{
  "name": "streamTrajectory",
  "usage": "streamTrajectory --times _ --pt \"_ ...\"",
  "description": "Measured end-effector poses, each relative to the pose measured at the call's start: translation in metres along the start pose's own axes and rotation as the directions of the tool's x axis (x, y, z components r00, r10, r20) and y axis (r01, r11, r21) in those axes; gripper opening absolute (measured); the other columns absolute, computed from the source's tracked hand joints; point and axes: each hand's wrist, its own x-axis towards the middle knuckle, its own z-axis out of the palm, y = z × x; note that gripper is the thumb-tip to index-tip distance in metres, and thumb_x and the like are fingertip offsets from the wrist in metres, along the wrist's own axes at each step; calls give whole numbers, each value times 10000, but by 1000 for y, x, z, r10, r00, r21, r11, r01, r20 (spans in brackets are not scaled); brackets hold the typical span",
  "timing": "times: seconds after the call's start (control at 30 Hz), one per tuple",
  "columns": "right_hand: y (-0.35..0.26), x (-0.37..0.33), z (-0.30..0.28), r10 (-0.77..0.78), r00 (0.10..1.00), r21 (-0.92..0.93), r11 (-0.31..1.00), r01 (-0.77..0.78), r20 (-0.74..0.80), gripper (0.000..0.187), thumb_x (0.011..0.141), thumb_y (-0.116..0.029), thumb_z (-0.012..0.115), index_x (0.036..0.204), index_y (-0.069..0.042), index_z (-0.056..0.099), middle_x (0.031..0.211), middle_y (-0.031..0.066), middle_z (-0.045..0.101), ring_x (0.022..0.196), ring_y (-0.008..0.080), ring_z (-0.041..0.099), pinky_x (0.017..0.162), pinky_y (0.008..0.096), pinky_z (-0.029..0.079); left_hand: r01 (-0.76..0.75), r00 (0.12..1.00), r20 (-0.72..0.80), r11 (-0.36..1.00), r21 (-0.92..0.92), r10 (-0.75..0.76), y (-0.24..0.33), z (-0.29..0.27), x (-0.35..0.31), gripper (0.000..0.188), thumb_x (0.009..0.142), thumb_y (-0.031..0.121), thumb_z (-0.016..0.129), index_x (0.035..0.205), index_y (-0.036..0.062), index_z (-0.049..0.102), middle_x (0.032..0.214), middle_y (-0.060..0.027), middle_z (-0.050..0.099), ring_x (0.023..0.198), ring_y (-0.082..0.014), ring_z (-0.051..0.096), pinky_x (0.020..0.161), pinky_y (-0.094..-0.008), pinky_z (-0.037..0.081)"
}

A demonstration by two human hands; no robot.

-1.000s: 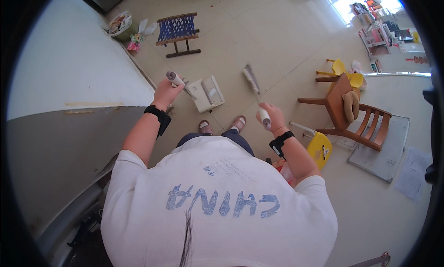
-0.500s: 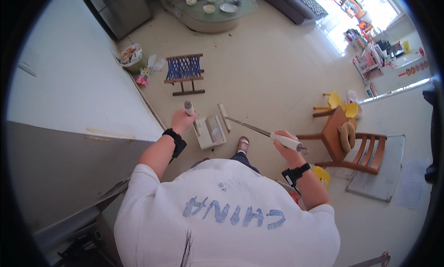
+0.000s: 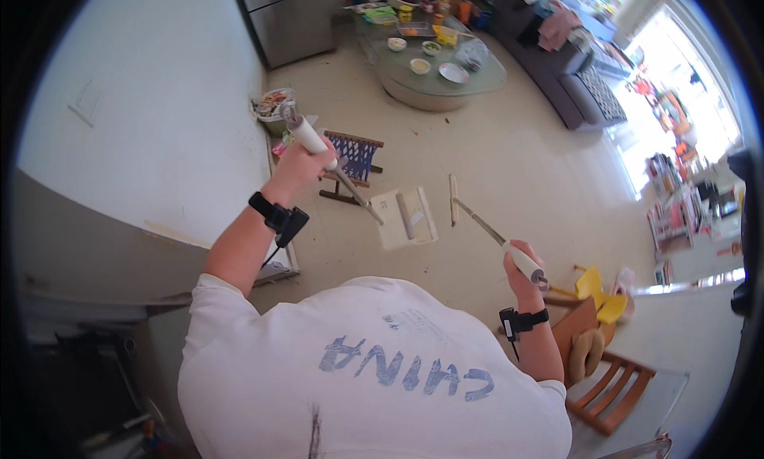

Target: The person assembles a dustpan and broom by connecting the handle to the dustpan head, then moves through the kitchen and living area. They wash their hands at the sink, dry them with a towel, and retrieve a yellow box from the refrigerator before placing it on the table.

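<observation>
Left hand (image 3: 304, 166) partly hides the stool (image 3: 360, 153) — fridge (image 3: 291, 25) cut off above.

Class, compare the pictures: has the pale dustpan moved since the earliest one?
Yes: the pale dustpan has moved closer to the blue-webbed folding stool.

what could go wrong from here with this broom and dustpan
1. The dustpan, held by its long handle in the left hand, might catch the stool if swung, since the two lie close together.
2. The right hand, gripping the broom, is near the chair, so a backward pull may bump it.
3. Dark specks lie on the floor beyond the dustpan and could be missed.
</observation>
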Motion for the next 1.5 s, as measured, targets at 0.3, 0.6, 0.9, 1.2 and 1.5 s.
streamTrajectory --times 0.3,0.6,0.9,1.2,1.5 --pt "-22 171 52 -271 961 156 953 259 61 241 851 -88 640 1090 -58 649 781 83 648 673 135 579 641 291 496 -121 911 -390 991 65 137 110 -40 23 107 876 134 662 953 60 659 935 -44 658 809 -103 625 645 -230 523" --pt "-82 328 215 -301 949 337 906 255 91 239 855 -104 664 1091 -67 658 804 60 654 693 103 575 646 267 494 -323 813 -350 860 395 466 103 -143 119 121 860 78 666 974 42 649 1020 -52 682 909 -142 643 781 -282 523" --pt "-131 444 422 -345 935 507 823 257 86 217 842 -132 679 1048 -71 651 846 97 663 742 144 610 700 284 507 -250 862 14 402 881 506 14 -229 245 178 779 85 648 956 102 651 1041 -59 687 921 -289 668 787 -353 545" --pt "-116 515 536 -307 927 556 819 143 214 263 840 -191 684 1071 -70 649 847 120 668 739 192 621 715 311 512 -212 974 205 71 975 98 -127 -231 304 119 849 149 553 925 165 642 1011 10 652 1017 -290 629 798 -387 557" --pt "-65 591 573 -273 896 605 796 5 351 276 837 -203 688 1085 -82 664 885 120 682 774 195 642 746 312 518 -140 989 133 109 984 64 -110 -229 344 129 828 150 564 930 172 640 1063 37 647 1053 -261 608 821 -392 539"
